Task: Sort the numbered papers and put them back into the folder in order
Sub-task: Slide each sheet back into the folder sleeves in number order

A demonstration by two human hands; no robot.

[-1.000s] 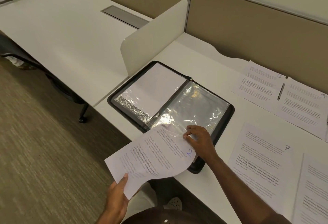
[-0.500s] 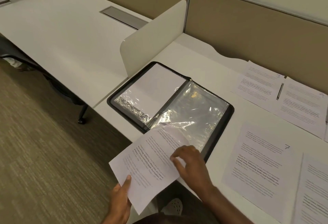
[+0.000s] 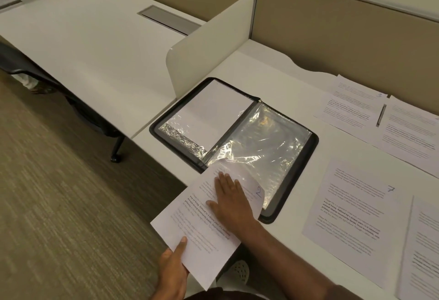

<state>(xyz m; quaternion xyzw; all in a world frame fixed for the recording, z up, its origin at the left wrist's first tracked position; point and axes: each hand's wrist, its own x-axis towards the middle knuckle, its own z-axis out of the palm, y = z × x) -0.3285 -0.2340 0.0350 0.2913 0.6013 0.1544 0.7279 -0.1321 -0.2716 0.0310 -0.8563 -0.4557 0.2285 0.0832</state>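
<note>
My left hand [image 3: 174,266] pinches the near corner of sheet 2 [image 3: 202,219], thumb on top; my right hand [image 3: 231,201] lies flat and open on it, fingers spread; the sheet's far edge sits at the mouth of the crinkled, glossy sleeve [image 3: 259,147] in the black folder [image 3: 311,164]; thin, limp paper, likely to buckle, so I'd steer by its edges.
</note>
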